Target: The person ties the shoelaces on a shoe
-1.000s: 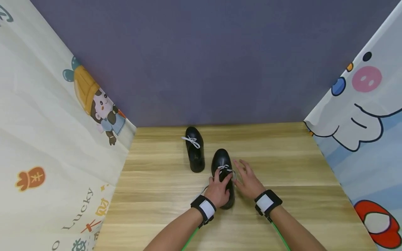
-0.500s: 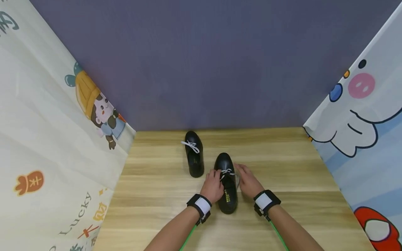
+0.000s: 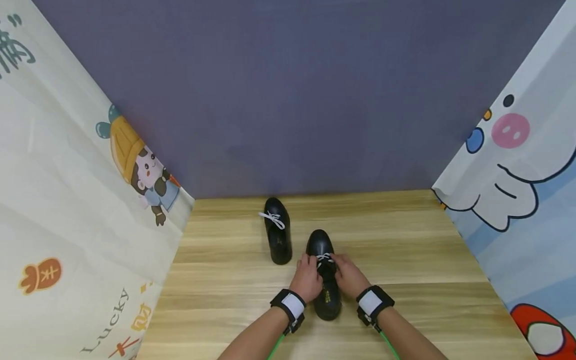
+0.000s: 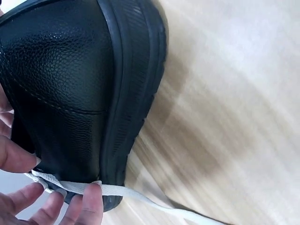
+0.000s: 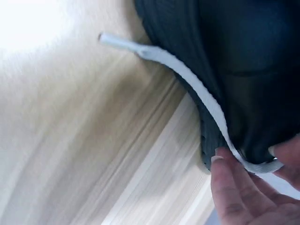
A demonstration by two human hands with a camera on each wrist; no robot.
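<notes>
A black leather shoe (image 3: 319, 243) stands on the wooden floor between the two hands, its toe pointing away from me. My left hand (image 3: 307, 278) is at the left edge of its opening. Thumb and fingertips pinch a white shoelace (image 4: 140, 198) there, and the lace's loose end trails onto the floor. On the opposite side my right hand (image 3: 352, 278) holds another length of shoelace (image 5: 206, 97) between thumb and fingers. Its tipped end hangs free along the sole. Crossed lacing shows between the hands in the head view; part of it is hidden by fingers.
A second black shoe (image 3: 280, 241), its white laces loosely lying on top, stands farther back to the left. A dark grey-blue wall (image 3: 306, 100) rises behind the floor (image 3: 216, 280). Printed curtains (image 3: 67, 200) hang on both sides.
The left hand has moved from over the shoe's opening to its left edge. My right hand has come in from the right and now grips the lace at the shoe.
</notes>
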